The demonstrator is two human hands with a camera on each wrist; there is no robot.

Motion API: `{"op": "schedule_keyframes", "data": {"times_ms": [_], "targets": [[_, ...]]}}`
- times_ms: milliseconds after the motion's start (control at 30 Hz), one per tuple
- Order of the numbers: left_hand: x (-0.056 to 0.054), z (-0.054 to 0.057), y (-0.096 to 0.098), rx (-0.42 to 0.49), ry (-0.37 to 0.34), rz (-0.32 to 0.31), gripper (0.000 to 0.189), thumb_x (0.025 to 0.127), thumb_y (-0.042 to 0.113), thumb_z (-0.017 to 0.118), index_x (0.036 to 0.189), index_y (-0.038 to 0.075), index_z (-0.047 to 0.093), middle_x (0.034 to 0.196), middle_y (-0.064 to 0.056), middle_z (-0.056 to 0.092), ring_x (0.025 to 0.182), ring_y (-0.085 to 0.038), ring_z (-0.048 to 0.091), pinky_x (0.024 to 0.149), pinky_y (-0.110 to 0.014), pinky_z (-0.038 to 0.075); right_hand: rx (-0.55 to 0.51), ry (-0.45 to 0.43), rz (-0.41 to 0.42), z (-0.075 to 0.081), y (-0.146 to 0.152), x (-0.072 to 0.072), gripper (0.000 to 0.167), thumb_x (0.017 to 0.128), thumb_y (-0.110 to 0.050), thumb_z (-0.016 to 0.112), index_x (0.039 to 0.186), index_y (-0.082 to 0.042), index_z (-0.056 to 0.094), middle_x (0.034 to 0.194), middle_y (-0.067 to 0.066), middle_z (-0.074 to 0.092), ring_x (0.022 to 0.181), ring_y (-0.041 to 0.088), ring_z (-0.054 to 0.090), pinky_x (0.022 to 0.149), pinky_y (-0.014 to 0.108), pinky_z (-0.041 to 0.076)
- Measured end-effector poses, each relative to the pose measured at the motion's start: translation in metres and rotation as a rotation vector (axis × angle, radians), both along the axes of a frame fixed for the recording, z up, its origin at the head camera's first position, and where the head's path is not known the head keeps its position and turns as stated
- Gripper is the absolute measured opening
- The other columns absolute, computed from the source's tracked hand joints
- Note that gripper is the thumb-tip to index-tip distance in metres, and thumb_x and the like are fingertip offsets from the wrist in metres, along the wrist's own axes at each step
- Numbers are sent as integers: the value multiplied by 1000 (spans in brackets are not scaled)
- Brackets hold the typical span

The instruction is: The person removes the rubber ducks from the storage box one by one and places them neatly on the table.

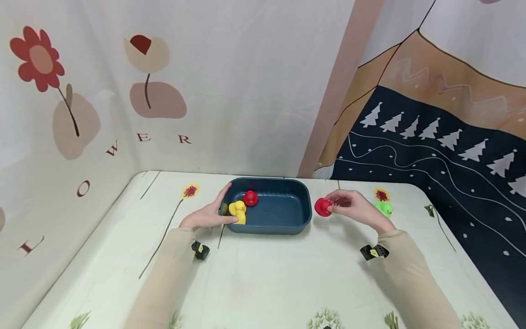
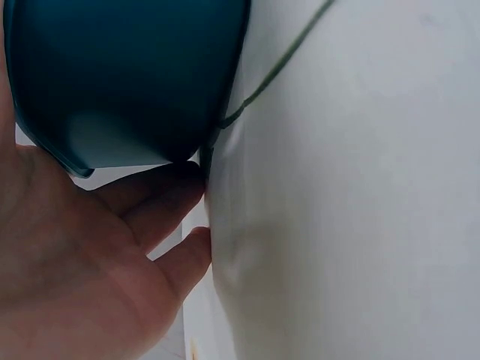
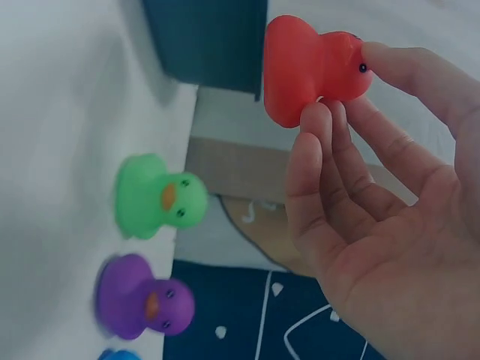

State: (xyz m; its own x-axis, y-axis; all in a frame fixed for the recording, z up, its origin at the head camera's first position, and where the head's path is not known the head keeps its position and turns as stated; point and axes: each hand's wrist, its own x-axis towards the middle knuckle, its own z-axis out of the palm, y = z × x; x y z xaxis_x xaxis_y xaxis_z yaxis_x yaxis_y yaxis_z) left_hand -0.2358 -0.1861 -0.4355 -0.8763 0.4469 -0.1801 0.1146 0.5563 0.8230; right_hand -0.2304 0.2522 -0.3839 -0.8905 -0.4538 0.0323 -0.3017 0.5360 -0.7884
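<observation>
My right hand pinches a red rubber duck by its head between thumb and fingertips. It holds the duck just past the right end of a dark blue plastic tub. At the tub's other end, my left hand grips the wall, thumb over the near rim and fingers spread along the outside. Inside, on the left, lie another red duck and yellow duck shapes beside the left thumb. In the left wrist view, the tub's end wall stands close against the palm.
A green duck, a purple duck and the edge of a blue thing line up on the table by the right hand. Printed cloth hangs behind the tabletop, with a dark tree-patterned part at right.
</observation>
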Motion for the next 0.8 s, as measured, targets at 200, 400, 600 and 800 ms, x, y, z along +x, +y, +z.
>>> {"op": "schedule_keyframes", "data": {"times_ms": [200,400,600,800], "targets": [[0,1,0,-9,6,-2,107,86,40,71,154,30,-11,159,-21,5,135,-50,24,102,-68,27,37,-11,-10,-8,12,4,28,90,-8,66,116,2,64,104,10,64,91,26,56,80,23,50],[0,1,0,-11,4,-2,107,86,41,71,154,30,-11,158,-22,5,135,-51,24,102,-68,26,66,-33,-45,-19,21,8,29,90,-11,67,116,1,65,102,10,64,91,24,56,80,23,49],[0,2,0,-17,1,3,107,86,42,71,154,30,-11,159,-21,5,134,-51,25,102,-68,26,61,-18,-47,-26,26,10,28,89,-7,67,115,2,66,97,8,64,89,23,57,80,24,50],[0,1,0,-8,2,-2,107,86,40,71,154,29,-11,159,-21,3,136,-51,22,103,-69,24,74,-19,-25,-29,30,11,27,89,-5,66,114,4,66,99,8,64,89,23,57,80,25,50]]}}
